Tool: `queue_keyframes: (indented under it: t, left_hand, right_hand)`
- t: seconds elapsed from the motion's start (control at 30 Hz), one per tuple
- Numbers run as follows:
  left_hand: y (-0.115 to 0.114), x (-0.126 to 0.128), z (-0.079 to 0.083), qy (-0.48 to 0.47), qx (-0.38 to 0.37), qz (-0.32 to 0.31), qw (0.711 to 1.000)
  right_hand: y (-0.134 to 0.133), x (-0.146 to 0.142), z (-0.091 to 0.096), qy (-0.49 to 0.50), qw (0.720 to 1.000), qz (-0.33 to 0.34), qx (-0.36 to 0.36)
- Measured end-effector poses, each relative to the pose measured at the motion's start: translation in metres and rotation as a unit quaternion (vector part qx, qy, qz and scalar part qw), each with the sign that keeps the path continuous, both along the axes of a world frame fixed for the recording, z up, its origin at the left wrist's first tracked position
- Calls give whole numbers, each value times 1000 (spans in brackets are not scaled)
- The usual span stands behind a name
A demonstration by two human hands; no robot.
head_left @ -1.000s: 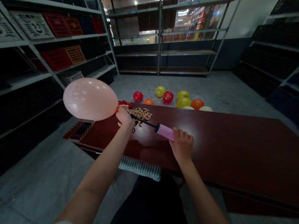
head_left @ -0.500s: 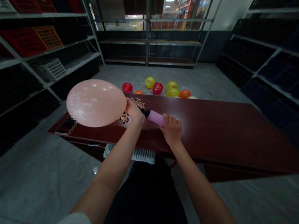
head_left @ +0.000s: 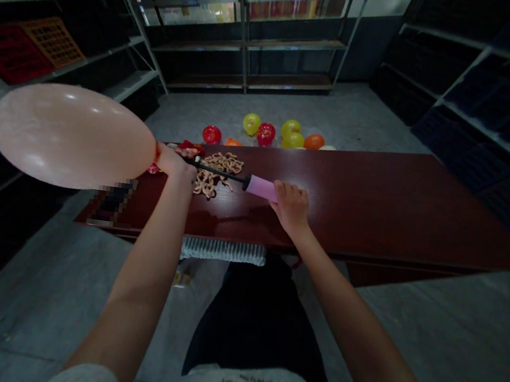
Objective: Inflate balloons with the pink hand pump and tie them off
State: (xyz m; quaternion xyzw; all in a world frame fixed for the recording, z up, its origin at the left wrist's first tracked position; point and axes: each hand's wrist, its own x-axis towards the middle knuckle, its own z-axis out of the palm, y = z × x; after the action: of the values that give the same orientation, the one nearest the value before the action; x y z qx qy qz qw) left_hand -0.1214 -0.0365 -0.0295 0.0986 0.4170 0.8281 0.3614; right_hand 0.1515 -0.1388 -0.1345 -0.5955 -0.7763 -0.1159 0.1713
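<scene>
My left hand (head_left: 172,161) is closed around the neck of a large inflated pale pink balloon (head_left: 69,136), which sticks out to the left beyond the table's end. My right hand (head_left: 291,207) grips the pink handle of a hand pump (head_left: 261,187). The pump's thin black shaft (head_left: 220,172) is drawn out and runs left to the balloon's neck. Both hands are above the dark red table (head_left: 376,200). A heap of uninflated beige balloons (head_left: 215,170) lies on the table just behind the pump shaft.
Several inflated balloons, red, yellow and orange (head_left: 267,134), lie on the grey floor beyond the table. Metal shelving (head_left: 58,46) with red and orange crates lines the left; dark shelves (head_left: 486,77) line the right. A pixelated patch (head_left: 110,203) covers the table's left corner.
The balloon has grown larger and reaches further left. My right hand has pulled the pump handle out to the right, so the black shaft shows again. The camera has tilted down.
</scene>
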Motion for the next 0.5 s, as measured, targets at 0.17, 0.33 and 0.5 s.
queue_keyframes:
  t: [0.17, 0.33, 0.5]
  left_hand:
    - [1, 37, -19, -6, 1, -4, 1000]
    - [-10, 100, -33, -1, -9, -12, 1000]
    - [-16, 135, -46, -29, -15, -30, 999]
  right_hand:
    - [2, 4, 0, 8, 999, -34, -17]
    - [4, 3, -2, -2, 999, -28, -23]
    - [4, 3, -2, -12, 1000, -22, -9]
